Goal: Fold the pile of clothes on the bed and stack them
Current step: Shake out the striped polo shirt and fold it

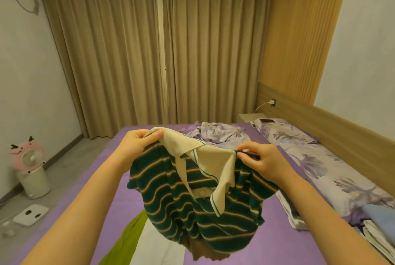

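Above the purple bed (89, 179), a green knit polo shirt (192, 207) with tan stripes hangs lengthwise, cream collar uppermost; the left hand (136, 144) and right hand (259, 161) pinch its shoulders.

- The bare purple bed sheet (102, 170) lies open on the left side.
- The crumpled floral quilt (215, 134) blocks the far middle.
- The folded white and blue clothes (376, 228) occupy the right edge, beside the floral pillow (286, 134).
- The green and white garment (136, 237) covers the near middle.
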A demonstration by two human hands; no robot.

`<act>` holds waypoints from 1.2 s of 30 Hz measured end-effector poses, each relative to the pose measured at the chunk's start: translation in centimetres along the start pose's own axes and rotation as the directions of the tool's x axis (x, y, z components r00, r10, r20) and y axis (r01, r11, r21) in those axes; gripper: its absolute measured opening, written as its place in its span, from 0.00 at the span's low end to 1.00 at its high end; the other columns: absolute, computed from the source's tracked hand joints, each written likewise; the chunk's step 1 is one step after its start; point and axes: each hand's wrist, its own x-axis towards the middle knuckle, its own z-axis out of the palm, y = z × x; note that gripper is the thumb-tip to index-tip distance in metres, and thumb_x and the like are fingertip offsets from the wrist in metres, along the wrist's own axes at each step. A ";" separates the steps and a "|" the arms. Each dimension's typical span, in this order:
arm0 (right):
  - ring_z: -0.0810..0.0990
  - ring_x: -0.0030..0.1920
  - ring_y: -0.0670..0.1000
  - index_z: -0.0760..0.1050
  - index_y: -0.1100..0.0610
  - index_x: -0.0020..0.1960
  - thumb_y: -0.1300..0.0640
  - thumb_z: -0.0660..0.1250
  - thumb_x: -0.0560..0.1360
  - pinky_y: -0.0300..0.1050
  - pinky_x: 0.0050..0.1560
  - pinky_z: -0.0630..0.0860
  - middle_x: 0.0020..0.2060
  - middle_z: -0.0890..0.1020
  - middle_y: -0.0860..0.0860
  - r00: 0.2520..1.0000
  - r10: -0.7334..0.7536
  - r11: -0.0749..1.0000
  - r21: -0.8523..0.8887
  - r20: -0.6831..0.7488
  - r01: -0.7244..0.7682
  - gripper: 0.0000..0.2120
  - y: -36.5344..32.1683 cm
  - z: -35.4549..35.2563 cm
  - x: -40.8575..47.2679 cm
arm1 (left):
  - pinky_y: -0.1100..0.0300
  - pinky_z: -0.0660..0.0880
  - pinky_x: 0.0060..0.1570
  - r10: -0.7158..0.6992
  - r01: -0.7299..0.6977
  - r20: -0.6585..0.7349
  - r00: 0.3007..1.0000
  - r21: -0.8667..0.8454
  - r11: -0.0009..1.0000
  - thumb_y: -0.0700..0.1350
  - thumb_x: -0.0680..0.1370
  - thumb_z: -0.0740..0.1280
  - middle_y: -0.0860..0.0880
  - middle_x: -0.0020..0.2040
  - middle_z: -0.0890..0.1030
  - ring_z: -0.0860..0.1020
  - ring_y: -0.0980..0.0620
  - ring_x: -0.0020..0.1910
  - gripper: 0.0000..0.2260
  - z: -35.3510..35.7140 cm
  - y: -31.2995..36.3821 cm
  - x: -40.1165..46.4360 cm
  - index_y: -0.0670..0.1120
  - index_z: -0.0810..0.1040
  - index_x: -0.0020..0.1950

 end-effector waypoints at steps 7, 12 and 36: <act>0.82 0.47 0.49 0.79 0.53 0.58 0.55 0.69 0.75 0.45 0.47 0.81 0.49 0.84 0.50 0.966 -0.236 0.933 -0.254 0.106 0.256 0.12 -2.5 0.1 -2.6 | 0.54 0.72 0.47 -0.028 0.028 -0.018 0.999 0.020 0.999 0.56 0.75 0.67 0.45 0.47 0.80 0.77 0.46 0.49 0.12 -1.4 -0.8 -1.1 0.48 0.80 0.49; 0.82 0.45 0.48 0.82 0.56 0.54 0.50 0.64 0.74 0.44 0.47 0.81 0.47 0.85 0.50 0.987 -0.140 0.982 -0.138 -0.083 0.127 0.15 -3.8 -0.4 -4.2 | 0.55 0.74 0.45 -0.055 0.050 0.075 0.996 0.059 0.997 0.57 0.73 0.68 0.46 0.45 0.82 0.79 0.46 0.47 0.13 0.6 -1.4 -2.8 0.48 0.82 0.48; 0.77 0.41 0.42 0.74 0.50 0.47 0.53 0.57 0.81 0.31 0.39 0.70 0.40 0.79 0.45 0.949 0.222 0.968 0.064 0.224 -0.241 0.08 10.2 -5.2 -8.1 | 0.64 0.74 0.43 -0.137 0.037 0.192 0.972 0.449 0.893 0.55 0.75 0.68 0.49 0.43 0.80 0.78 0.52 0.44 0.10 12.5 -2.4 -6.7 0.49 0.76 0.45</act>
